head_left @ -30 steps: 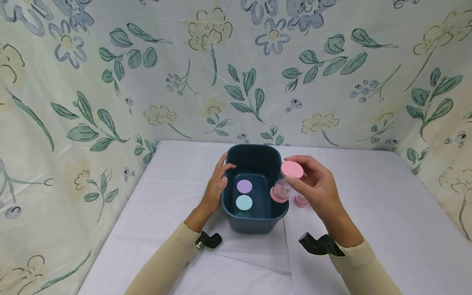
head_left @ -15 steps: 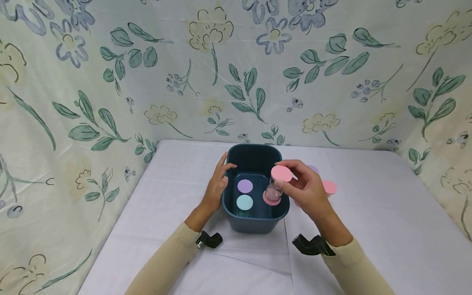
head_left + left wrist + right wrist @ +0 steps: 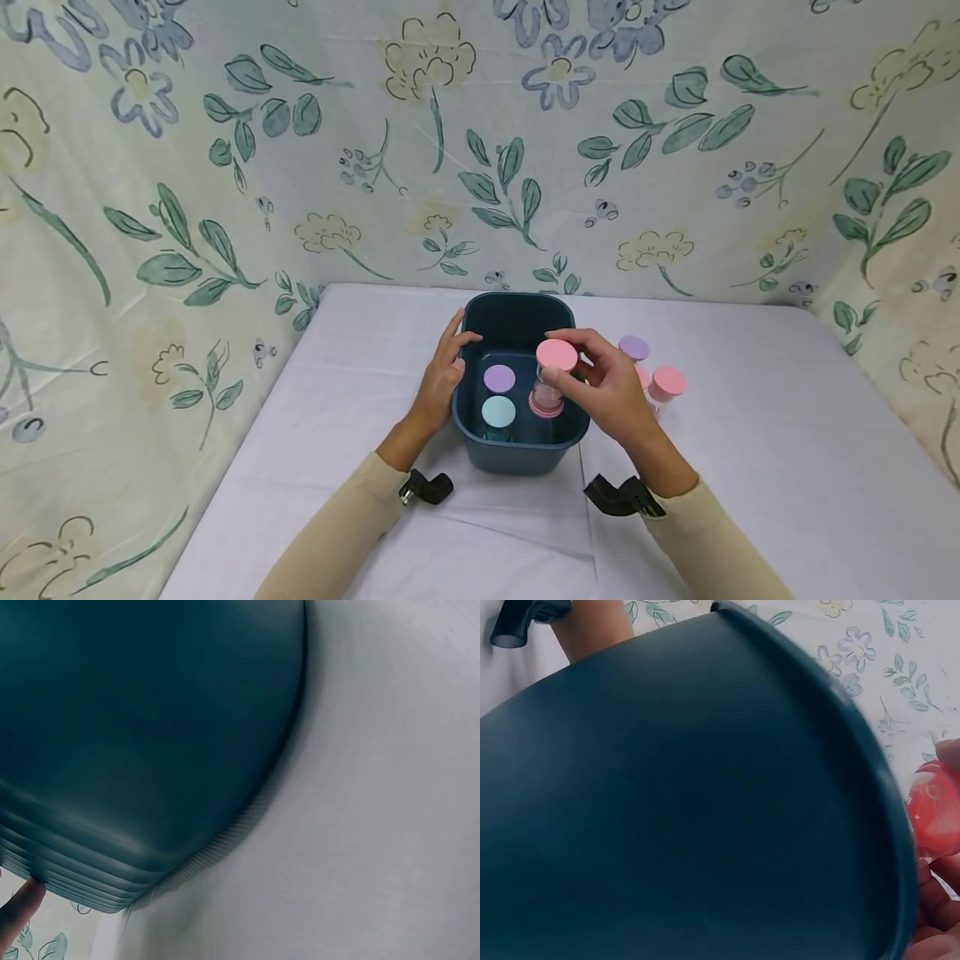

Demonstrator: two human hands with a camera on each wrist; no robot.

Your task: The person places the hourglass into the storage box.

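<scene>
A dark teal plastic bin [image 3: 517,457] stands on the white-covered table. My left hand [image 3: 437,385] holds its left rim, one finger reaching over the edge; the left wrist view shows a fingertip [image 3: 28,896] against the bin's ribbed side. My right hand [image 3: 611,385] pinches a small clear jar with a pink lid [image 3: 557,355] between thumb and fingers. The jar is upright, its pink base inside the bin's right part in the head view. In the right wrist view the bin's wall hides most of that hand. A purple-lidded jar [image 3: 498,379] and a light-blue-lidded jar [image 3: 498,412] stand in the bin.
Right of the bin, partly behind my right hand, are a purple-lidded jar [image 3: 633,347] and a pink-lidded jar [image 3: 667,383], with another pink piece between. A flowered cloth [image 3: 480,150] hangs behind the table. A black wrist camera [image 3: 622,495] is strapped to my right arm.
My right hand has moved left and slightly down with the pink-lidded jar, from over the bin's right rim to inside it. Jars behind that hand have come into view. My left hand stays put.
</scene>
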